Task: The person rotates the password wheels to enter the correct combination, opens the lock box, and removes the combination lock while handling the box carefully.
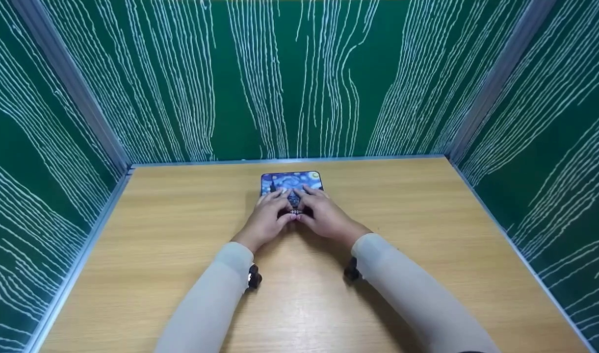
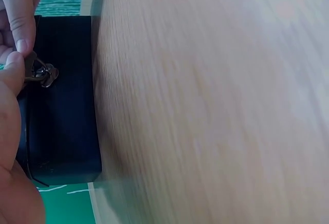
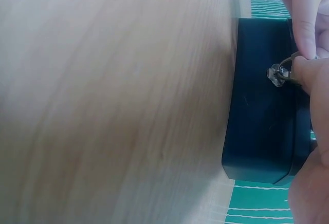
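Observation:
A box (image 1: 292, 180) with a blue swirling night-sky picture on its lid lies on the table. Its dark front wall (image 2: 64, 126) carries a metal clasp (image 3: 278, 74) with a wire loop. My left hand (image 1: 266, 215) rests its fingers over the left side of the lid, its thumb at the clasp. From the right, my right hand (image 1: 326, 215) lies on the lid likewise. Both thumb tips meet at the loop, and the hands pinch about it there. The thumbs partly hide the loop in both wrist views.
The wooden table (image 1: 171, 211) extends on both sides of the box and in front of it. Green walls (image 1: 324, 83) with white wavy lines rise behind and at the sides, joined by metal posts (image 1: 78, 88). A dark device (image 1: 253, 277) sits at the left wrist.

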### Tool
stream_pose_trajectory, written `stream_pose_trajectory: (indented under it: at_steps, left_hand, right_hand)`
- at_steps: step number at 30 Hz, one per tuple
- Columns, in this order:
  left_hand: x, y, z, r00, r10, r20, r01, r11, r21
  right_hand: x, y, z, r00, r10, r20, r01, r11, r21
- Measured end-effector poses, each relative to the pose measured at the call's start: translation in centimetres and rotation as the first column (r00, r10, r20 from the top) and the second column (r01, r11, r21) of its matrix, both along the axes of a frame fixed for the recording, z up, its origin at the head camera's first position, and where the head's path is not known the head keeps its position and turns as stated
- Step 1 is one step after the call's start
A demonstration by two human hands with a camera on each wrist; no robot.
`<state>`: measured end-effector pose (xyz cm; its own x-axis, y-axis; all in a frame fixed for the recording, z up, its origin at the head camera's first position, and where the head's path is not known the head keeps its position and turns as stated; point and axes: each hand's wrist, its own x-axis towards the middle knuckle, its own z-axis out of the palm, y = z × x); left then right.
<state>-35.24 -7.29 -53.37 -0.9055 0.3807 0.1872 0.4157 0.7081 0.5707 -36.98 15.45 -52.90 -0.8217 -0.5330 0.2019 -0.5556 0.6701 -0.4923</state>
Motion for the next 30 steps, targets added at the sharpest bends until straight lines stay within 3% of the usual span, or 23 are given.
stream_pose_trajectory:
  at_steps: [12,13,19,20,30]
  left_hand:
    - [0.0,-0.1,0.0,1.000,-0.001,0.014,0.000,0.999,0.036]
    - [-0.6,-0.4,-0.9,1.000,-0.015,0.001,0.015,0.999,0.046]
    - [-0.8,-0.3,-1.1,0.999,-0.033,-0.024,0.034,0.998,0.054]
    - [-0.2,-0.1,-0.2,1.000,-0.022,-0.011,0.023,0.999,0.047]
    - [-0.1,0.1,-0.1,1.000,0.020,0.020,-0.020,0.999,0.028]
  right_hand:
    - [-0.1,0.0,0.0,1.000,0.006,-0.003,-0.006,1.000,0.002]
    - [-0.1,0.0,0.0,1.000,0.003,0.001,-0.003,1.000,0.003]
    - [0.0,0.1,0.0,1.000,0.005,0.000,-0.005,1.000,0.004]
    - [0.0,0.1,0.0,1.000,0.004,-0.001,-0.004,1.000,0.008]
    - [0.0,-0.1,0.1,0.999,-0.027,0.040,0.026,0.999,0.019]
